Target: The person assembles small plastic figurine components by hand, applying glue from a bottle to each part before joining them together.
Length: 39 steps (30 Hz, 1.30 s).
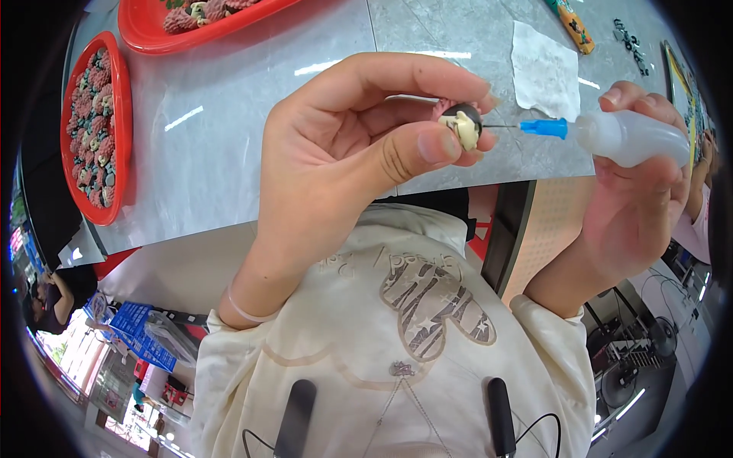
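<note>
My left hand (321,160) pinches a small moulded figure piece (463,130) between thumb and fingers above the table's near edge. The piece is cream and dark brown, with pink behind it. Facing it from the right is a translucent white squeeze bottle (632,139), gripped by my right hand (637,206). A blue needle tip (544,128) is fitted on the bottle, and its thin metal needle points left at the dark part of the piece. The needle's end is at or very near that surface; whether it touches I cannot tell.
A red oval tray (122,145) full of small pink, grey and cream pieces stands at the left of the grey table (206,164). Another red tray (145,42) is at the far left. A white tissue (544,72), an orange-and-green packet (574,29) and small dark parts (631,46) lie far right.
</note>
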Each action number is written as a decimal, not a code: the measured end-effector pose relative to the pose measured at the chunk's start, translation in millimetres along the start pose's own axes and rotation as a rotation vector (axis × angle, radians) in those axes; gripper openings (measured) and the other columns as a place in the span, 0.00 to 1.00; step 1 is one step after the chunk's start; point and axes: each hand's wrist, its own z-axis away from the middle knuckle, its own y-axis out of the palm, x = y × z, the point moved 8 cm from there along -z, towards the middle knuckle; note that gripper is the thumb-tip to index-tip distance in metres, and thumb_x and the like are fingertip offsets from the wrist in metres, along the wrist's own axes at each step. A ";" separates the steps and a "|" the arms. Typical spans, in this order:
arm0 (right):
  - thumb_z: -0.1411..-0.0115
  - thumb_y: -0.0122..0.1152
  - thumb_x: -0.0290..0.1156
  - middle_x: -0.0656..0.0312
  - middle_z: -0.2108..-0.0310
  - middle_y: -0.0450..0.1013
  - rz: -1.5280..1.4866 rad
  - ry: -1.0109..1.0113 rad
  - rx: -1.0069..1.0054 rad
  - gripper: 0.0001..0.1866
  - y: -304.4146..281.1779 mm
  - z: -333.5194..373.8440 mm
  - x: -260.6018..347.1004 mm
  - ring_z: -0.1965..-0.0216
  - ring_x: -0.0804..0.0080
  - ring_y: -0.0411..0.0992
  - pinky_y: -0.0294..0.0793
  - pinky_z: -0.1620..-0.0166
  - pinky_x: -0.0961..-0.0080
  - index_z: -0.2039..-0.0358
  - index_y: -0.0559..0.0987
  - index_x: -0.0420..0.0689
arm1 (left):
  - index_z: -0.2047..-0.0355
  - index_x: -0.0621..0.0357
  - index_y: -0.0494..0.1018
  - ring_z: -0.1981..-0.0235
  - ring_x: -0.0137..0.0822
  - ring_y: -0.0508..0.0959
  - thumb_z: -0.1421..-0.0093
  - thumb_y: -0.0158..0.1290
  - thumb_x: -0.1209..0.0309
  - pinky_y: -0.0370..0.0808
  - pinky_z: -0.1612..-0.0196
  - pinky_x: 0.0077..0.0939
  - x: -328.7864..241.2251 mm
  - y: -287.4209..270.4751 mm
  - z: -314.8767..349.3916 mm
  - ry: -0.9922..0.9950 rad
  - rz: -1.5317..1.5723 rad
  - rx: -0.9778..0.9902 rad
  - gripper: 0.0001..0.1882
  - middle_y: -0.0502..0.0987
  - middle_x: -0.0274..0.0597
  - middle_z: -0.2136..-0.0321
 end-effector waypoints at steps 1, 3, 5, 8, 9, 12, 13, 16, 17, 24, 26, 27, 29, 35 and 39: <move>0.45 0.48 0.42 0.45 0.60 0.61 0.061 -0.017 -0.003 0.25 -0.5 -0.4 2.2 0.61 0.67 0.63 0.64 0.64 0.86 0.57 0.64 0.30 | 0.62 0.67 0.66 0.69 0.35 0.76 0.49 0.53 0.65 0.74 0.68 0.17 -0.4 1.4 -0.3 0.009 0.008 0.010 0.19 0.72 0.51 0.65; 0.44 0.47 0.42 0.44 0.61 0.62 0.125 -0.031 -0.005 0.26 -0.1 0.4 6.7 0.61 0.64 0.64 0.66 0.63 0.83 0.57 0.64 0.30 | 0.62 0.68 0.66 0.68 0.36 0.76 0.49 0.53 0.66 0.74 0.68 0.17 0.1 2.1 -0.4 0.006 0.023 0.013 0.19 0.71 0.51 0.65; 0.45 0.49 0.41 0.43 0.63 0.64 0.239 -0.107 -0.049 0.26 0.4 3.7 17.6 0.61 0.60 0.66 0.69 0.60 0.74 0.60 0.65 0.27 | 0.62 0.68 0.66 0.68 0.36 0.76 0.49 0.53 0.66 0.74 0.68 0.17 -0.6 1.4 0.0 0.004 0.032 0.013 0.18 0.71 0.51 0.65; 0.47 0.51 0.40 0.41 0.64 0.65 0.171 -0.358 -0.025 0.25 -6.0 14.0 32.6 0.62 0.56 0.68 0.71 0.59 0.67 0.61 0.67 0.26 | 0.62 0.68 0.66 0.70 0.33 0.76 0.48 0.53 0.67 0.75 0.66 0.21 0.5 0.9 0.5 -0.025 0.028 0.013 0.18 0.71 0.52 0.65; 0.48 0.54 0.41 0.41 0.66 0.67 0.209 -0.416 -0.005 0.25 -3.4 15.0 38.5 0.64 0.56 0.69 0.71 0.60 0.67 0.63 0.69 0.26 | 0.62 0.68 0.66 0.71 0.32 0.76 0.48 0.53 0.67 0.75 0.65 0.24 0.8 1.1 0.8 -0.015 0.043 0.018 0.18 0.71 0.52 0.65; 0.49 0.55 0.42 0.41 0.68 0.68 0.270 -0.414 -0.046 0.26 -19.8 21.5 32.5 0.66 0.57 0.69 0.72 0.62 0.68 0.64 0.70 0.28 | 0.62 0.68 0.66 0.73 0.29 0.75 0.48 0.52 0.68 0.74 0.63 0.29 1.5 0.6 0.2 -0.007 0.059 0.025 0.18 0.71 0.53 0.65; 0.49 0.55 0.42 0.41 0.68 0.68 0.268 -0.414 -0.046 0.26 -20.0 21.4 32.6 0.66 0.57 0.69 0.72 0.62 0.68 0.64 0.70 0.28 | 0.62 0.68 0.66 0.74 0.28 0.75 0.48 0.52 0.68 0.74 0.62 0.30 1.2 0.7 0.0 -0.009 0.056 0.023 0.17 0.71 0.53 0.65; 0.49 0.55 0.41 0.41 0.67 0.68 0.335 -0.439 -0.038 0.24 -16.8 21.3 34.2 0.66 0.59 0.70 0.72 0.63 0.70 0.63 0.70 0.29 | 0.62 0.68 0.66 0.74 0.28 0.75 0.48 0.52 0.68 0.74 0.62 0.30 0.1 0.1 -0.6 -0.015 0.043 0.016 0.17 0.71 0.53 0.65; 0.49 0.55 0.40 0.41 0.66 0.68 0.356 -0.448 -0.035 0.24 -15.2 20.9 34.4 0.66 0.59 0.70 0.72 0.63 0.71 0.63 0.70 0.29 | 0.62 0.68 0.66 0.74 0.28 0.75 0.48 0.52 0.68 0.74 0.62 0.30 0.5 -0.6 -1.1 -0.014 0.040 0.015 0.17 0.71 0.53 0.65; 0.48 0.54 0.38 0.44 0.62 0.67 0.234 -0.122 -0.260 0.24 -32.7 12.5 20.9 0.65 0.61 0.69 0.70 0.61 0.75 0.59 0.66 0.30 | 0.62 0.68 0.66 0.71 0.35 0.76 0.48 0.52 0.69 0.74 0.66 0.21 -0.5 0.5 -3.6 0.004 0.075 0.019 0.17 0.71 0.52 0.66; 0.49 0.54 0.32 0.47 0.61 0.66 0.133 -0.126 -0.255 0.20 -27.3 7.9 6.7 0.61 0.61 0.68 0.69 0.58 0.74 0.60 0.65 0.30 | 0.62 0.68 0.66 0.70 0.36 0.76 0.48 0.52 0.69 0.74 0.67 0.19 -3.0 7.0 -5.3 0.010 0.098 0.046 0.17 0.71 0.52 0.66; 0.50 0.55 0.28 0.48 0.63 0.66 0.084 -0.139 -0.293 0.18 -16.0 1.8 4.7 0.62 0.62 0.68 0.69 0.59 0.73 0.61 0.66 0.31 | 0.63 0.68 0.66 0.70 0.36 0.76 0.48 0.52 0.68 0.73 0.68 0.18 -4.1 6.9 -4.4 -0.018 0.089 0.020 0.17 0.71 0.51 0.66; 0.54 0.58 0.21 0.52 0.65 0.67 0.166 -0.206 -0.323 0.18 5.1 -12.7 -3.9 0.64 0.65 0.69 0.68 0.59 0.73 0.62 0.66 0.33 | 0.64 0.68 0.65 0.69 0.35 0.75 0.48 0.53 0.67 0.72 0.69 0.16 0.8 1.5 -1.4 -0.069 0.073 -0.043 0.17 0.70 0.50 0.66; 0.60 0.61 0.17 0.63 0.69 0.69 0.565 -0.275 -0.239 0.19 40.5 -37.0 -12.9 0.70 0.76 0.69 0.69 0.64 0.83 0.65 0.70 0.38 | 0.64 0.71 0.65 0.68 0.39 0.75 0.48 0.52 0.75 0.74 0.66 0.26 1.3 -1.3 2.2 -0.050 0.133 -0.048 0.14 0.71 0.54 0.65; 0.58 0.59 0.18 0.63 0.69 0.70 0.456 -0.199 -0.205 0.15 15.4 -38.4 -18.1 0.71 0.77 0.69 0.68 0.66 0.85 0.66 0.72 0.39 | 0.64 0.70 0.66 0.69 0.38 0.75 0.49 0.52 0.74 0.75 0.68 0.24 1.3 -4.4 0.7 -0.045 0.098 -0.055 0.14 0.71 0.53 0.66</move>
